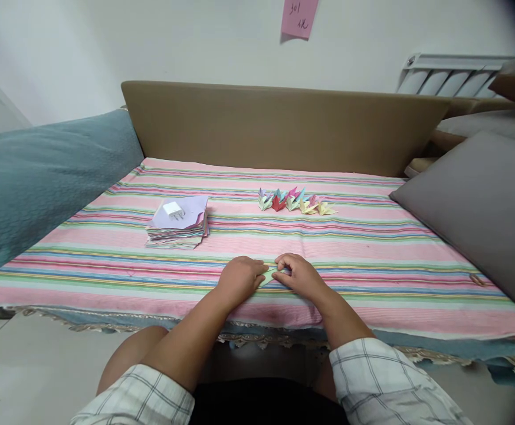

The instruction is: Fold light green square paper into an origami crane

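A small piece of folded light-green paper (268,276) lies on the striped cloth, between my two hands. My left hand (242,276) rests on its left side, with the fingers pressed together on the paper. On the other side, my right hand (299,275) pinches the paper's right end between thumb and finger. Part of the paper is hidden beneath the fingers. Beyond my hands, several folded paper cranes (293,202) in red, yellow, pink, green and blue sit in a close group.
A stack of coloured paper sheets (177,235) stands to the left, with a white plug adapter (173,210) on top. Striped cloth (345,254) covers the seat. A grey cushion (474,206) leans at the right. Behind is a brown backrest (284,127); a small brown object (477,280) lies near the cushion.
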Action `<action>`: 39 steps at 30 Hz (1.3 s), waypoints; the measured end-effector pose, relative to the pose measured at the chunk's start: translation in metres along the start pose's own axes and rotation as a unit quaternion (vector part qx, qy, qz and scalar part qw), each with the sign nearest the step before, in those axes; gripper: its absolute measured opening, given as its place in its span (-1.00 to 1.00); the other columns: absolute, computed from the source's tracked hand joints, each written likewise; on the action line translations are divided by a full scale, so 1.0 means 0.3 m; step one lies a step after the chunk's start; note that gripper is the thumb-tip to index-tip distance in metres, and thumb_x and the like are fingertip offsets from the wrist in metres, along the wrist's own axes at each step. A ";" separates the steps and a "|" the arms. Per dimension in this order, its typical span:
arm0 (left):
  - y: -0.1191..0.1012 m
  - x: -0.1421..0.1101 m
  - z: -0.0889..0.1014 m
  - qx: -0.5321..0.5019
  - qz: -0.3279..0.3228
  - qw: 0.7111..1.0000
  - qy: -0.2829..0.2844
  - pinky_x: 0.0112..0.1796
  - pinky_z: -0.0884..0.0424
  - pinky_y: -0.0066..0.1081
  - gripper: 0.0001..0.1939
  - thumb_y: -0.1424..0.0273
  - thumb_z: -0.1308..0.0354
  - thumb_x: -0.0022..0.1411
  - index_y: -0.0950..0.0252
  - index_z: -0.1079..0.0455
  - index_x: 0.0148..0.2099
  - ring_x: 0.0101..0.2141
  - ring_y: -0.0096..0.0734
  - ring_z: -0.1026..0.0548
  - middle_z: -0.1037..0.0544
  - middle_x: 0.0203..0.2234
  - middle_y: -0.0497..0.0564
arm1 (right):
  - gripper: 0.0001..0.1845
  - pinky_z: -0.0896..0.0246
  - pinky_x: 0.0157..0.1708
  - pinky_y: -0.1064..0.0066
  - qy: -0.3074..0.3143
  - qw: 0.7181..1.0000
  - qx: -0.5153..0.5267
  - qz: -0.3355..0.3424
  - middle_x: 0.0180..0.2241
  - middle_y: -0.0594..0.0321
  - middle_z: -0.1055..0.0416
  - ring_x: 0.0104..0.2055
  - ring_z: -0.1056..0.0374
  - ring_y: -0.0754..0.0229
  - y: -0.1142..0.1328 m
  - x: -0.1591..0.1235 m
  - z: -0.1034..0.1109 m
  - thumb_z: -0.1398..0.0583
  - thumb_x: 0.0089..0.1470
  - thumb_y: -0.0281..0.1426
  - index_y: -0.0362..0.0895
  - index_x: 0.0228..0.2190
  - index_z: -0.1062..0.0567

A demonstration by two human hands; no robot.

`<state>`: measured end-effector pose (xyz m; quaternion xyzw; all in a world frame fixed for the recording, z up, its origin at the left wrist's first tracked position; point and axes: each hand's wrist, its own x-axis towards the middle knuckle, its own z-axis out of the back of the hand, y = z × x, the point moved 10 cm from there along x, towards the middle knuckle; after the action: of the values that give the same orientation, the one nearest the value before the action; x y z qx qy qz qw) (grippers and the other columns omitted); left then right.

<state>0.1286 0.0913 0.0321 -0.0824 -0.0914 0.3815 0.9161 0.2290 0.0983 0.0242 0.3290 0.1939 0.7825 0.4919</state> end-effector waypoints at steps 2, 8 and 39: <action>-0.006 -0.004 0.004 0.001 -0.004 1.000 -0.005 -0.02 -0.28 -0.25 -0.72 0.37 -0.03 0.23 0.15 -0.41 -0.03 -0.06 -0.23 -0.43 -0.52 -0.10 0.02 | -0.85 -0.20 -0.24 0.34 0.001 1.000 -0.007 -0.013 -0.31 0.23 -0.43 -0.25 -0.31 0.17 -0.009 0.000 0.001 -0.25 -0.07 -0.38 -0.11 -0.37 -0.42; -0.015 -0.011 0.004 0.030 -0.013 0.999 -0.019 -0.04 -0.31 -0.24 -0.73 0.36 0.01 0.27 0.14 -0.43 -0.05 -0.08 -0.24 -0.44 -0.51 -0.08 0.01 | -0.81 -0.21 -0.08 0.28 0.025 0.999 -0.007 0.033 -0.21 0.17 -0.45 -0.12 -0.34 0.15 0.004 -0.005 -0.012 -0.23 0.00 -0.40 -0.09 -0.26 -0.52; -0.016 -0.015 0.010 0.056 -0.019 0.994 -0.088 -0.08 -0.37 -0.25 -0.64 0.45 -0.10 0.18 0.24 -0.36 0.05 -0.13 -0.26 -0.47 -0.50 -0.05 0.04 | -0.85 -0.24 -0.21 0.37 -0.008 0.997 -0.077 -0.002 -0.29 0.21 -0.46 -0.22 -0.35 0.18 0.019 -0.025 0.027 -0.14 0.06 -0.46 -0.09 -0.31 -0.49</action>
<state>0.1281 0.0848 0.0357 0.0051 -0.1518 0.3744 0.9148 0.2334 0.0889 0.0311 0.2962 0.1295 0.7913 0.5190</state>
